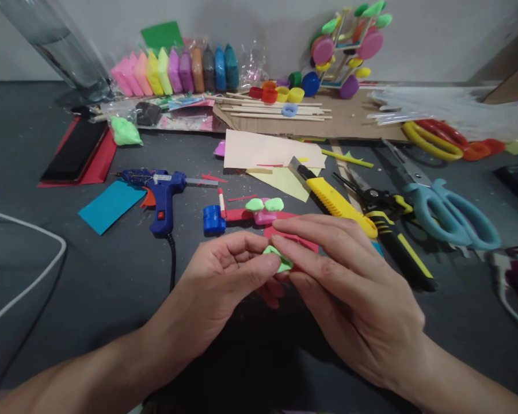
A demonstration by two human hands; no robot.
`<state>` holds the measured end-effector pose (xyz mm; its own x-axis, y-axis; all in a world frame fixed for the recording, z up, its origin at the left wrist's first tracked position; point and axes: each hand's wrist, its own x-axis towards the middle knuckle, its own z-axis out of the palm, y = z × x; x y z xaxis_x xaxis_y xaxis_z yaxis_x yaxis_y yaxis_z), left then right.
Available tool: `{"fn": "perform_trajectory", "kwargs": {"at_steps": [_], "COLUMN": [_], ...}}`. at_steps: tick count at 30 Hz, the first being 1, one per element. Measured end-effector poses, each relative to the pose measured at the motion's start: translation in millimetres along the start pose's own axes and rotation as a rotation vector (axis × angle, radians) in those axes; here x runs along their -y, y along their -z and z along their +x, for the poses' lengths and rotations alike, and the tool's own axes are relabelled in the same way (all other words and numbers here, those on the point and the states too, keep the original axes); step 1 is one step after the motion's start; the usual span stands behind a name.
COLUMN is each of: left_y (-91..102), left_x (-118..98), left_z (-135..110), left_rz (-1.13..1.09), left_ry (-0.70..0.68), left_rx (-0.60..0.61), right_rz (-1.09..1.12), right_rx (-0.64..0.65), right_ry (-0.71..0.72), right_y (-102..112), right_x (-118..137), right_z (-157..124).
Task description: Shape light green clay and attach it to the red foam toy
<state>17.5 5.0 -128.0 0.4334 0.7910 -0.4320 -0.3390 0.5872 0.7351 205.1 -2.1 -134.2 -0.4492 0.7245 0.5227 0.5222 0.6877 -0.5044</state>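
My left hand pinches a small piece of light green modelling clay between thumb and fingers. From the other side, my right hand closes on the same piece, its fingertips and thumb at the clay's edge. Just beyond my fingers sits a pink clay piece topped by two light green ovals. A red paper piece lies partly under my right fingers. Left of these stands a blue cylindrical piece beside a short red and white stick.
A blue glue gun lies left, with blue paper and a phone beyond. A yellow utility knife, pliers and blue scissors lie right. Clay packets, wooden sticks and a decorated stick frame are behind.
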Motion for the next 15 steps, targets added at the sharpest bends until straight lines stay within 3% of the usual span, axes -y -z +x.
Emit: {"fn": "perform_trajectory", "kwargs": {"at_steps": [15], "left_y": [-2.4], "left_x": [-0.3], "left_z": [-1.0], "left_rz": [-0.041], "left_ry": [0.026], "left_rx": [0.004], "right_rz": [-0.093], "right_rx": [-0.03], "right_ry": [0.008], "right_y": [0.2], "right_x": [0.9], "right_z": [0.6]}}
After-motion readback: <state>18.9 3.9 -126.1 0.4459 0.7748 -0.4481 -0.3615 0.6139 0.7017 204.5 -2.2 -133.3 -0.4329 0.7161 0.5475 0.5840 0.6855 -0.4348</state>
